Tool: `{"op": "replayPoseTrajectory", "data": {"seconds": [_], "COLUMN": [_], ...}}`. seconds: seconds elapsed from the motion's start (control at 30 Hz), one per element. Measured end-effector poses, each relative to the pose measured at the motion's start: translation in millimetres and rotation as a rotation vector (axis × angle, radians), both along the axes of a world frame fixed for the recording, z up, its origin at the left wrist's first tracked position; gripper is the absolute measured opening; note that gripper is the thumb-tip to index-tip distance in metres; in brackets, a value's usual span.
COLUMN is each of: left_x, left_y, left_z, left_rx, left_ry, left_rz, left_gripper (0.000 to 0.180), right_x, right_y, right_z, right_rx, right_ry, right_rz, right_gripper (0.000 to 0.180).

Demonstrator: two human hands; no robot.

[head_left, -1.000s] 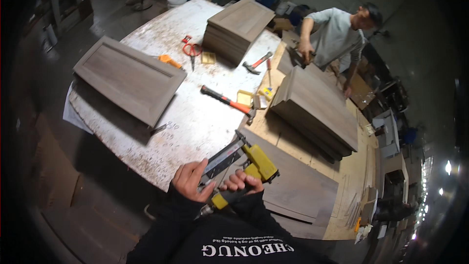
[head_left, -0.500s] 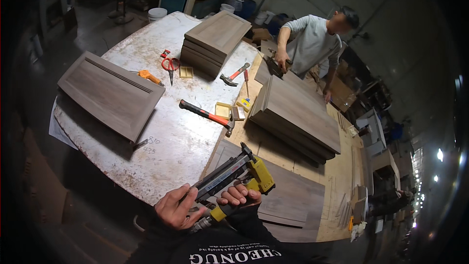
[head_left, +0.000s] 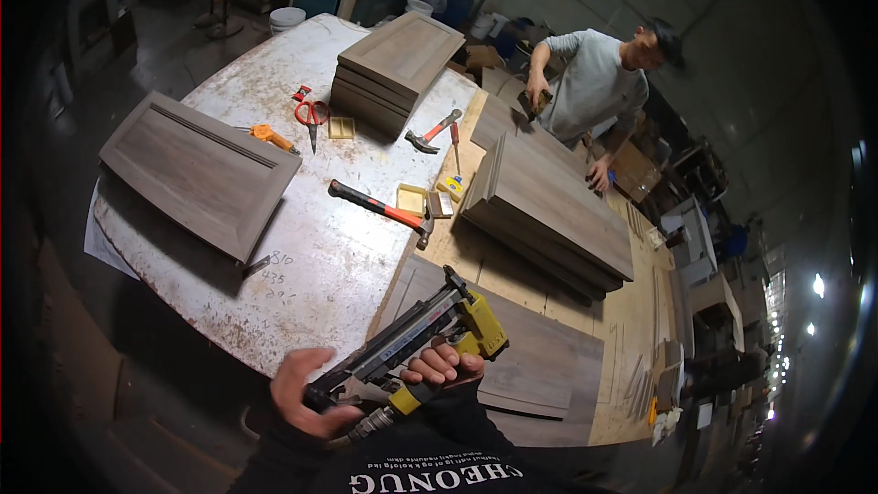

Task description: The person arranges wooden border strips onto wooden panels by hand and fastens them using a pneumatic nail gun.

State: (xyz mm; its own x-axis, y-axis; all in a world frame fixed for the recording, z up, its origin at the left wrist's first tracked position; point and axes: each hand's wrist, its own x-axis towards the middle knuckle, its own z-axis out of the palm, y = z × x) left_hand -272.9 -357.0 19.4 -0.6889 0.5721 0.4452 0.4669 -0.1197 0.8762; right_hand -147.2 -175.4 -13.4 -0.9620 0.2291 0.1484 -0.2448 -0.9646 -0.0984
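A yellow and black nail gun (head_left: pixel 477 325) is in my right hand (head_left: pixel 443 367), whose fingers are wrapped round its grip. Its long dark magazine slants down to the left. At the magazine's rear end my left hand (head_left: pixel 297 395) curves round the tip in a C shape, thumb and fingers on either side. An air hose fitting (head_left: pixel 373 423) sticks out below the grip. Beneath the gun lies a flat grey-brown wood panel (head_left: pixel 540 366). A claw hammer (head_left: pixel 389 210) with a black and orange handle rests beyond the gun.
Stacked cabinet doors (head_left: pixel 553 210) stand at right, another stack (head_left: pixel 398 55) farther back, and a single door (head_left: pixel 201 174) at left. Red scissors (head_left: pixel 312 115), a smaller hammer (head_left: pixel 433 132), a screwdriver (head_left: pixel 455 146) and small boxes (head_left: pixel 412 199) lie between. A co-worker (head_left: pixel 599 82) holds a dark tool across the table.
My left hand has shifted down-left from the magazine's side to its rear end, its fingers spreading wider. The co-worker has raised the tool off the panel and moved the other hand slightly.
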Motion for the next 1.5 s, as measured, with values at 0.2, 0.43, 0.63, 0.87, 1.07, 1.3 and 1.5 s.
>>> {"op": "replayPoseTrajectory", "data": {"seconds": [0.2,0.43,0.63,0.87,1.07,1.3,1.5], "left_x": [-29,-31,-19,-34,-61,-62,-42], "left_y": [0,46,22,-2,-22,11,64], "left_z": [-90,-68,-16,-41,-69,-34,-14], "left_rx": [0.551,0.413,-0.452,-0.609,-0.601,-0.837,-1.098], "left_ry": [-1.380,-1.223,-0.157,-0.472,-0.242,0.044,0.220], "left_rz": [-0.042,-0.379,-0.314,-0.219,-0.314,-0.474,-0.682], "left_gripper": [0.085,0.068,0.071,0.044,0.041,0.033,0.035], "right_x": [2,-1,-22,-32,24,47,56], "right_y": [-6,-18,-17,-31,49,31,36], "right_z": [-15,-23,-58,-18,-59,-107,-118], "right_rx": [0.144,0.190,1.036,1.949,2.251,2.358,2.306], "right_ry": [-0.070,-0.154,-0.427,-0.335,-0.892,-0.906,-0.796], "right_rz": [-0.028,-0.023,0.172,-0.061,-0.050,-0.215,-0.273], "right_gripper": [0.011,0.012,0.037,0.050,0.054,0.064,0.057]}}
